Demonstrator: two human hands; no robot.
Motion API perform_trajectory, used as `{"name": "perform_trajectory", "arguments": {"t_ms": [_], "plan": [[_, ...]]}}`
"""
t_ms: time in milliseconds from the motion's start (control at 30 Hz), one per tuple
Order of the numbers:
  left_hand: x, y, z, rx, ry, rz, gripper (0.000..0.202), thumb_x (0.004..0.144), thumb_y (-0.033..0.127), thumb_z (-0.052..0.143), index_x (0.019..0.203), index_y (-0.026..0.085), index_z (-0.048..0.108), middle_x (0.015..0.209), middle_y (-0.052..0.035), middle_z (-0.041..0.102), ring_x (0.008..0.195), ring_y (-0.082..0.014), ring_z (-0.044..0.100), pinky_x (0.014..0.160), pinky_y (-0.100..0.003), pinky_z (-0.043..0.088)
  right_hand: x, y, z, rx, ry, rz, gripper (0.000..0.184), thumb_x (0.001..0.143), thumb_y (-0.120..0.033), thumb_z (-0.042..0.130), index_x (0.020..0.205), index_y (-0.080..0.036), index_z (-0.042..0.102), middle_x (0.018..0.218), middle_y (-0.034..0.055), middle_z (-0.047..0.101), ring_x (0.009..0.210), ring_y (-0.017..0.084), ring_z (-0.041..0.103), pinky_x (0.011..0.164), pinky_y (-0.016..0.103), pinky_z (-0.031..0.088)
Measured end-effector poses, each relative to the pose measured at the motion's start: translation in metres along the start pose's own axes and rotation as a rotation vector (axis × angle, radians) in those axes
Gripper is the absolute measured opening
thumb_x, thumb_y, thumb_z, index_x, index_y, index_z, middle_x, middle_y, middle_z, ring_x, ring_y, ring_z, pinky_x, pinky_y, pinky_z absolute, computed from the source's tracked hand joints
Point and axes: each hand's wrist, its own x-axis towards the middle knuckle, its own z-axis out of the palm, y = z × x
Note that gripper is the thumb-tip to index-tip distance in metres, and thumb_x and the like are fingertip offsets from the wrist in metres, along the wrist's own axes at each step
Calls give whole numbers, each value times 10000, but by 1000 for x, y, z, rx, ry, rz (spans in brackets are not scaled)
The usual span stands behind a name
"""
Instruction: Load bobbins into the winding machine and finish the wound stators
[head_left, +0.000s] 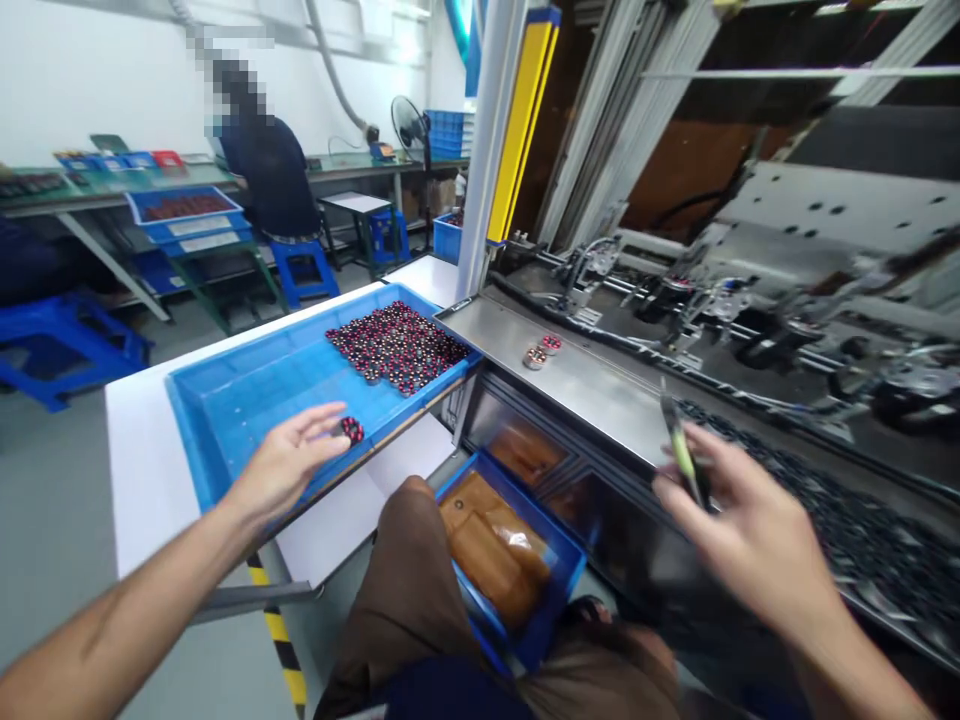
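My left hand (296, 455) is over the near side of a blue tray (247, 400), its fingertips closed on a small round part (350, 431), dark with red spots around it. It resembles a small motor stator. Many similar parts (401, 345) lie packed at the tray's far right. On the right, my right hand (739, 500), blurred, grips a slim pointed tool (682, 450) with a yellow-green and black handle; its exact kind is unclear. The tip points up above the metal ledge (600, 400). Two round parts sit on that ledge, one coppery (535, 357) and one red (551, 343).
Machine fixtures (720, 300) line the back of the ledge, and many dark parts (847, 500) lie at right. A yellow guard post (523, 125) rises beyond the tray. Below stands a blue bin (577, 560) with brown packages. A person (277, 180) sits at a far bench.
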Motion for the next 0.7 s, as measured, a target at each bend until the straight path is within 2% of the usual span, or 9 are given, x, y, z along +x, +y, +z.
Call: {"name": "perform_trajectory", "arguments": {"t_ms": [33, 100, 200, 267, 367, 533, 700], "plan": [[18, -4, -8, 54, 5, 39, 745, 666, 432, 792, 1298, 135, 532, 1085, -140, 698, 915, -245, 716, 859, -420, 572, 27, 7, 8, -101, 26, -16, 571, 715, -366, 599, 1262, -200, 604, 1144, 144, 680, 1007, 340, 659, 957, 518, 495], [56, -17, -14, 132, -7, 97, 855, 604, 425, 816, 1331, 140, 468, 1038, -102, 687, 865, -239, 715, 852, -458, 566, 71, 22, 31, -255, -19, 7, 571, 688, -316, 585, 1228, -136, 627, 1097, 175, 691, 965, 341, 656, 910, 499, 508], [103, -40, -5, 283, -73, 210, 734, 592, 398, 827, 1230, 170, 544, 947, -38, 679, 920, -242, 683, 957, -508, 503, 106, 41, 64, -339, -42, -24, 545, 718, -333, 576, 1194, -75, 638, 1054, 203, 688, 966, 345, 637, 894, 484, 498], [126, -54, 5, 394, -130, 289, 532, 701, 389, 781, 1150, 169, 599, 974, -44, 681, 1018, -248, 645, 1016, -522, 448, 111, 50, 80, -344, -24, -48, 524, 758, -373, 562, 1170, -60, 647, 1101, 217, 671, 1031, 350, 612, 939, 487, 471], [148, -72, 17, 534, -193, 372, 334, 878, 379, 634, 1117, 146, 620, 1105, -81, 657, 1075, -241, 613, 988, -510, 458, 108, 58, 88, -347, -11, -82, 483, 792, -410, 559, 1123, -75, 667, 1145, 207, 663, 1092, 333, 586, 992, 470, 442], [168, -90, 16, 683, -181, 444, 348, 901, 381, 604, 1162, 150, 599, 1198, -96, 617, 1115, -250, 588, 978, -507, 465, 106, 63, 88, -345, -2, -94, 431, 814, -415, 569, 1096, -108, 677, 1149, 176, 668, 1087, 307, 582, 994, 443, 440], [173, -98, 10, 739, -153, 470, 365, 894, 396, 607, 1166, 153, 600, 1227, -101, 607, 1173, -267, 557, 1019, -531, 426, 105, 59, 87, -353, -9, -81, 423, 836, -399, 557, 1114, -103, 675, 1151, 169, 658, 1079, 291, 574, 994, 407, 428]]}}
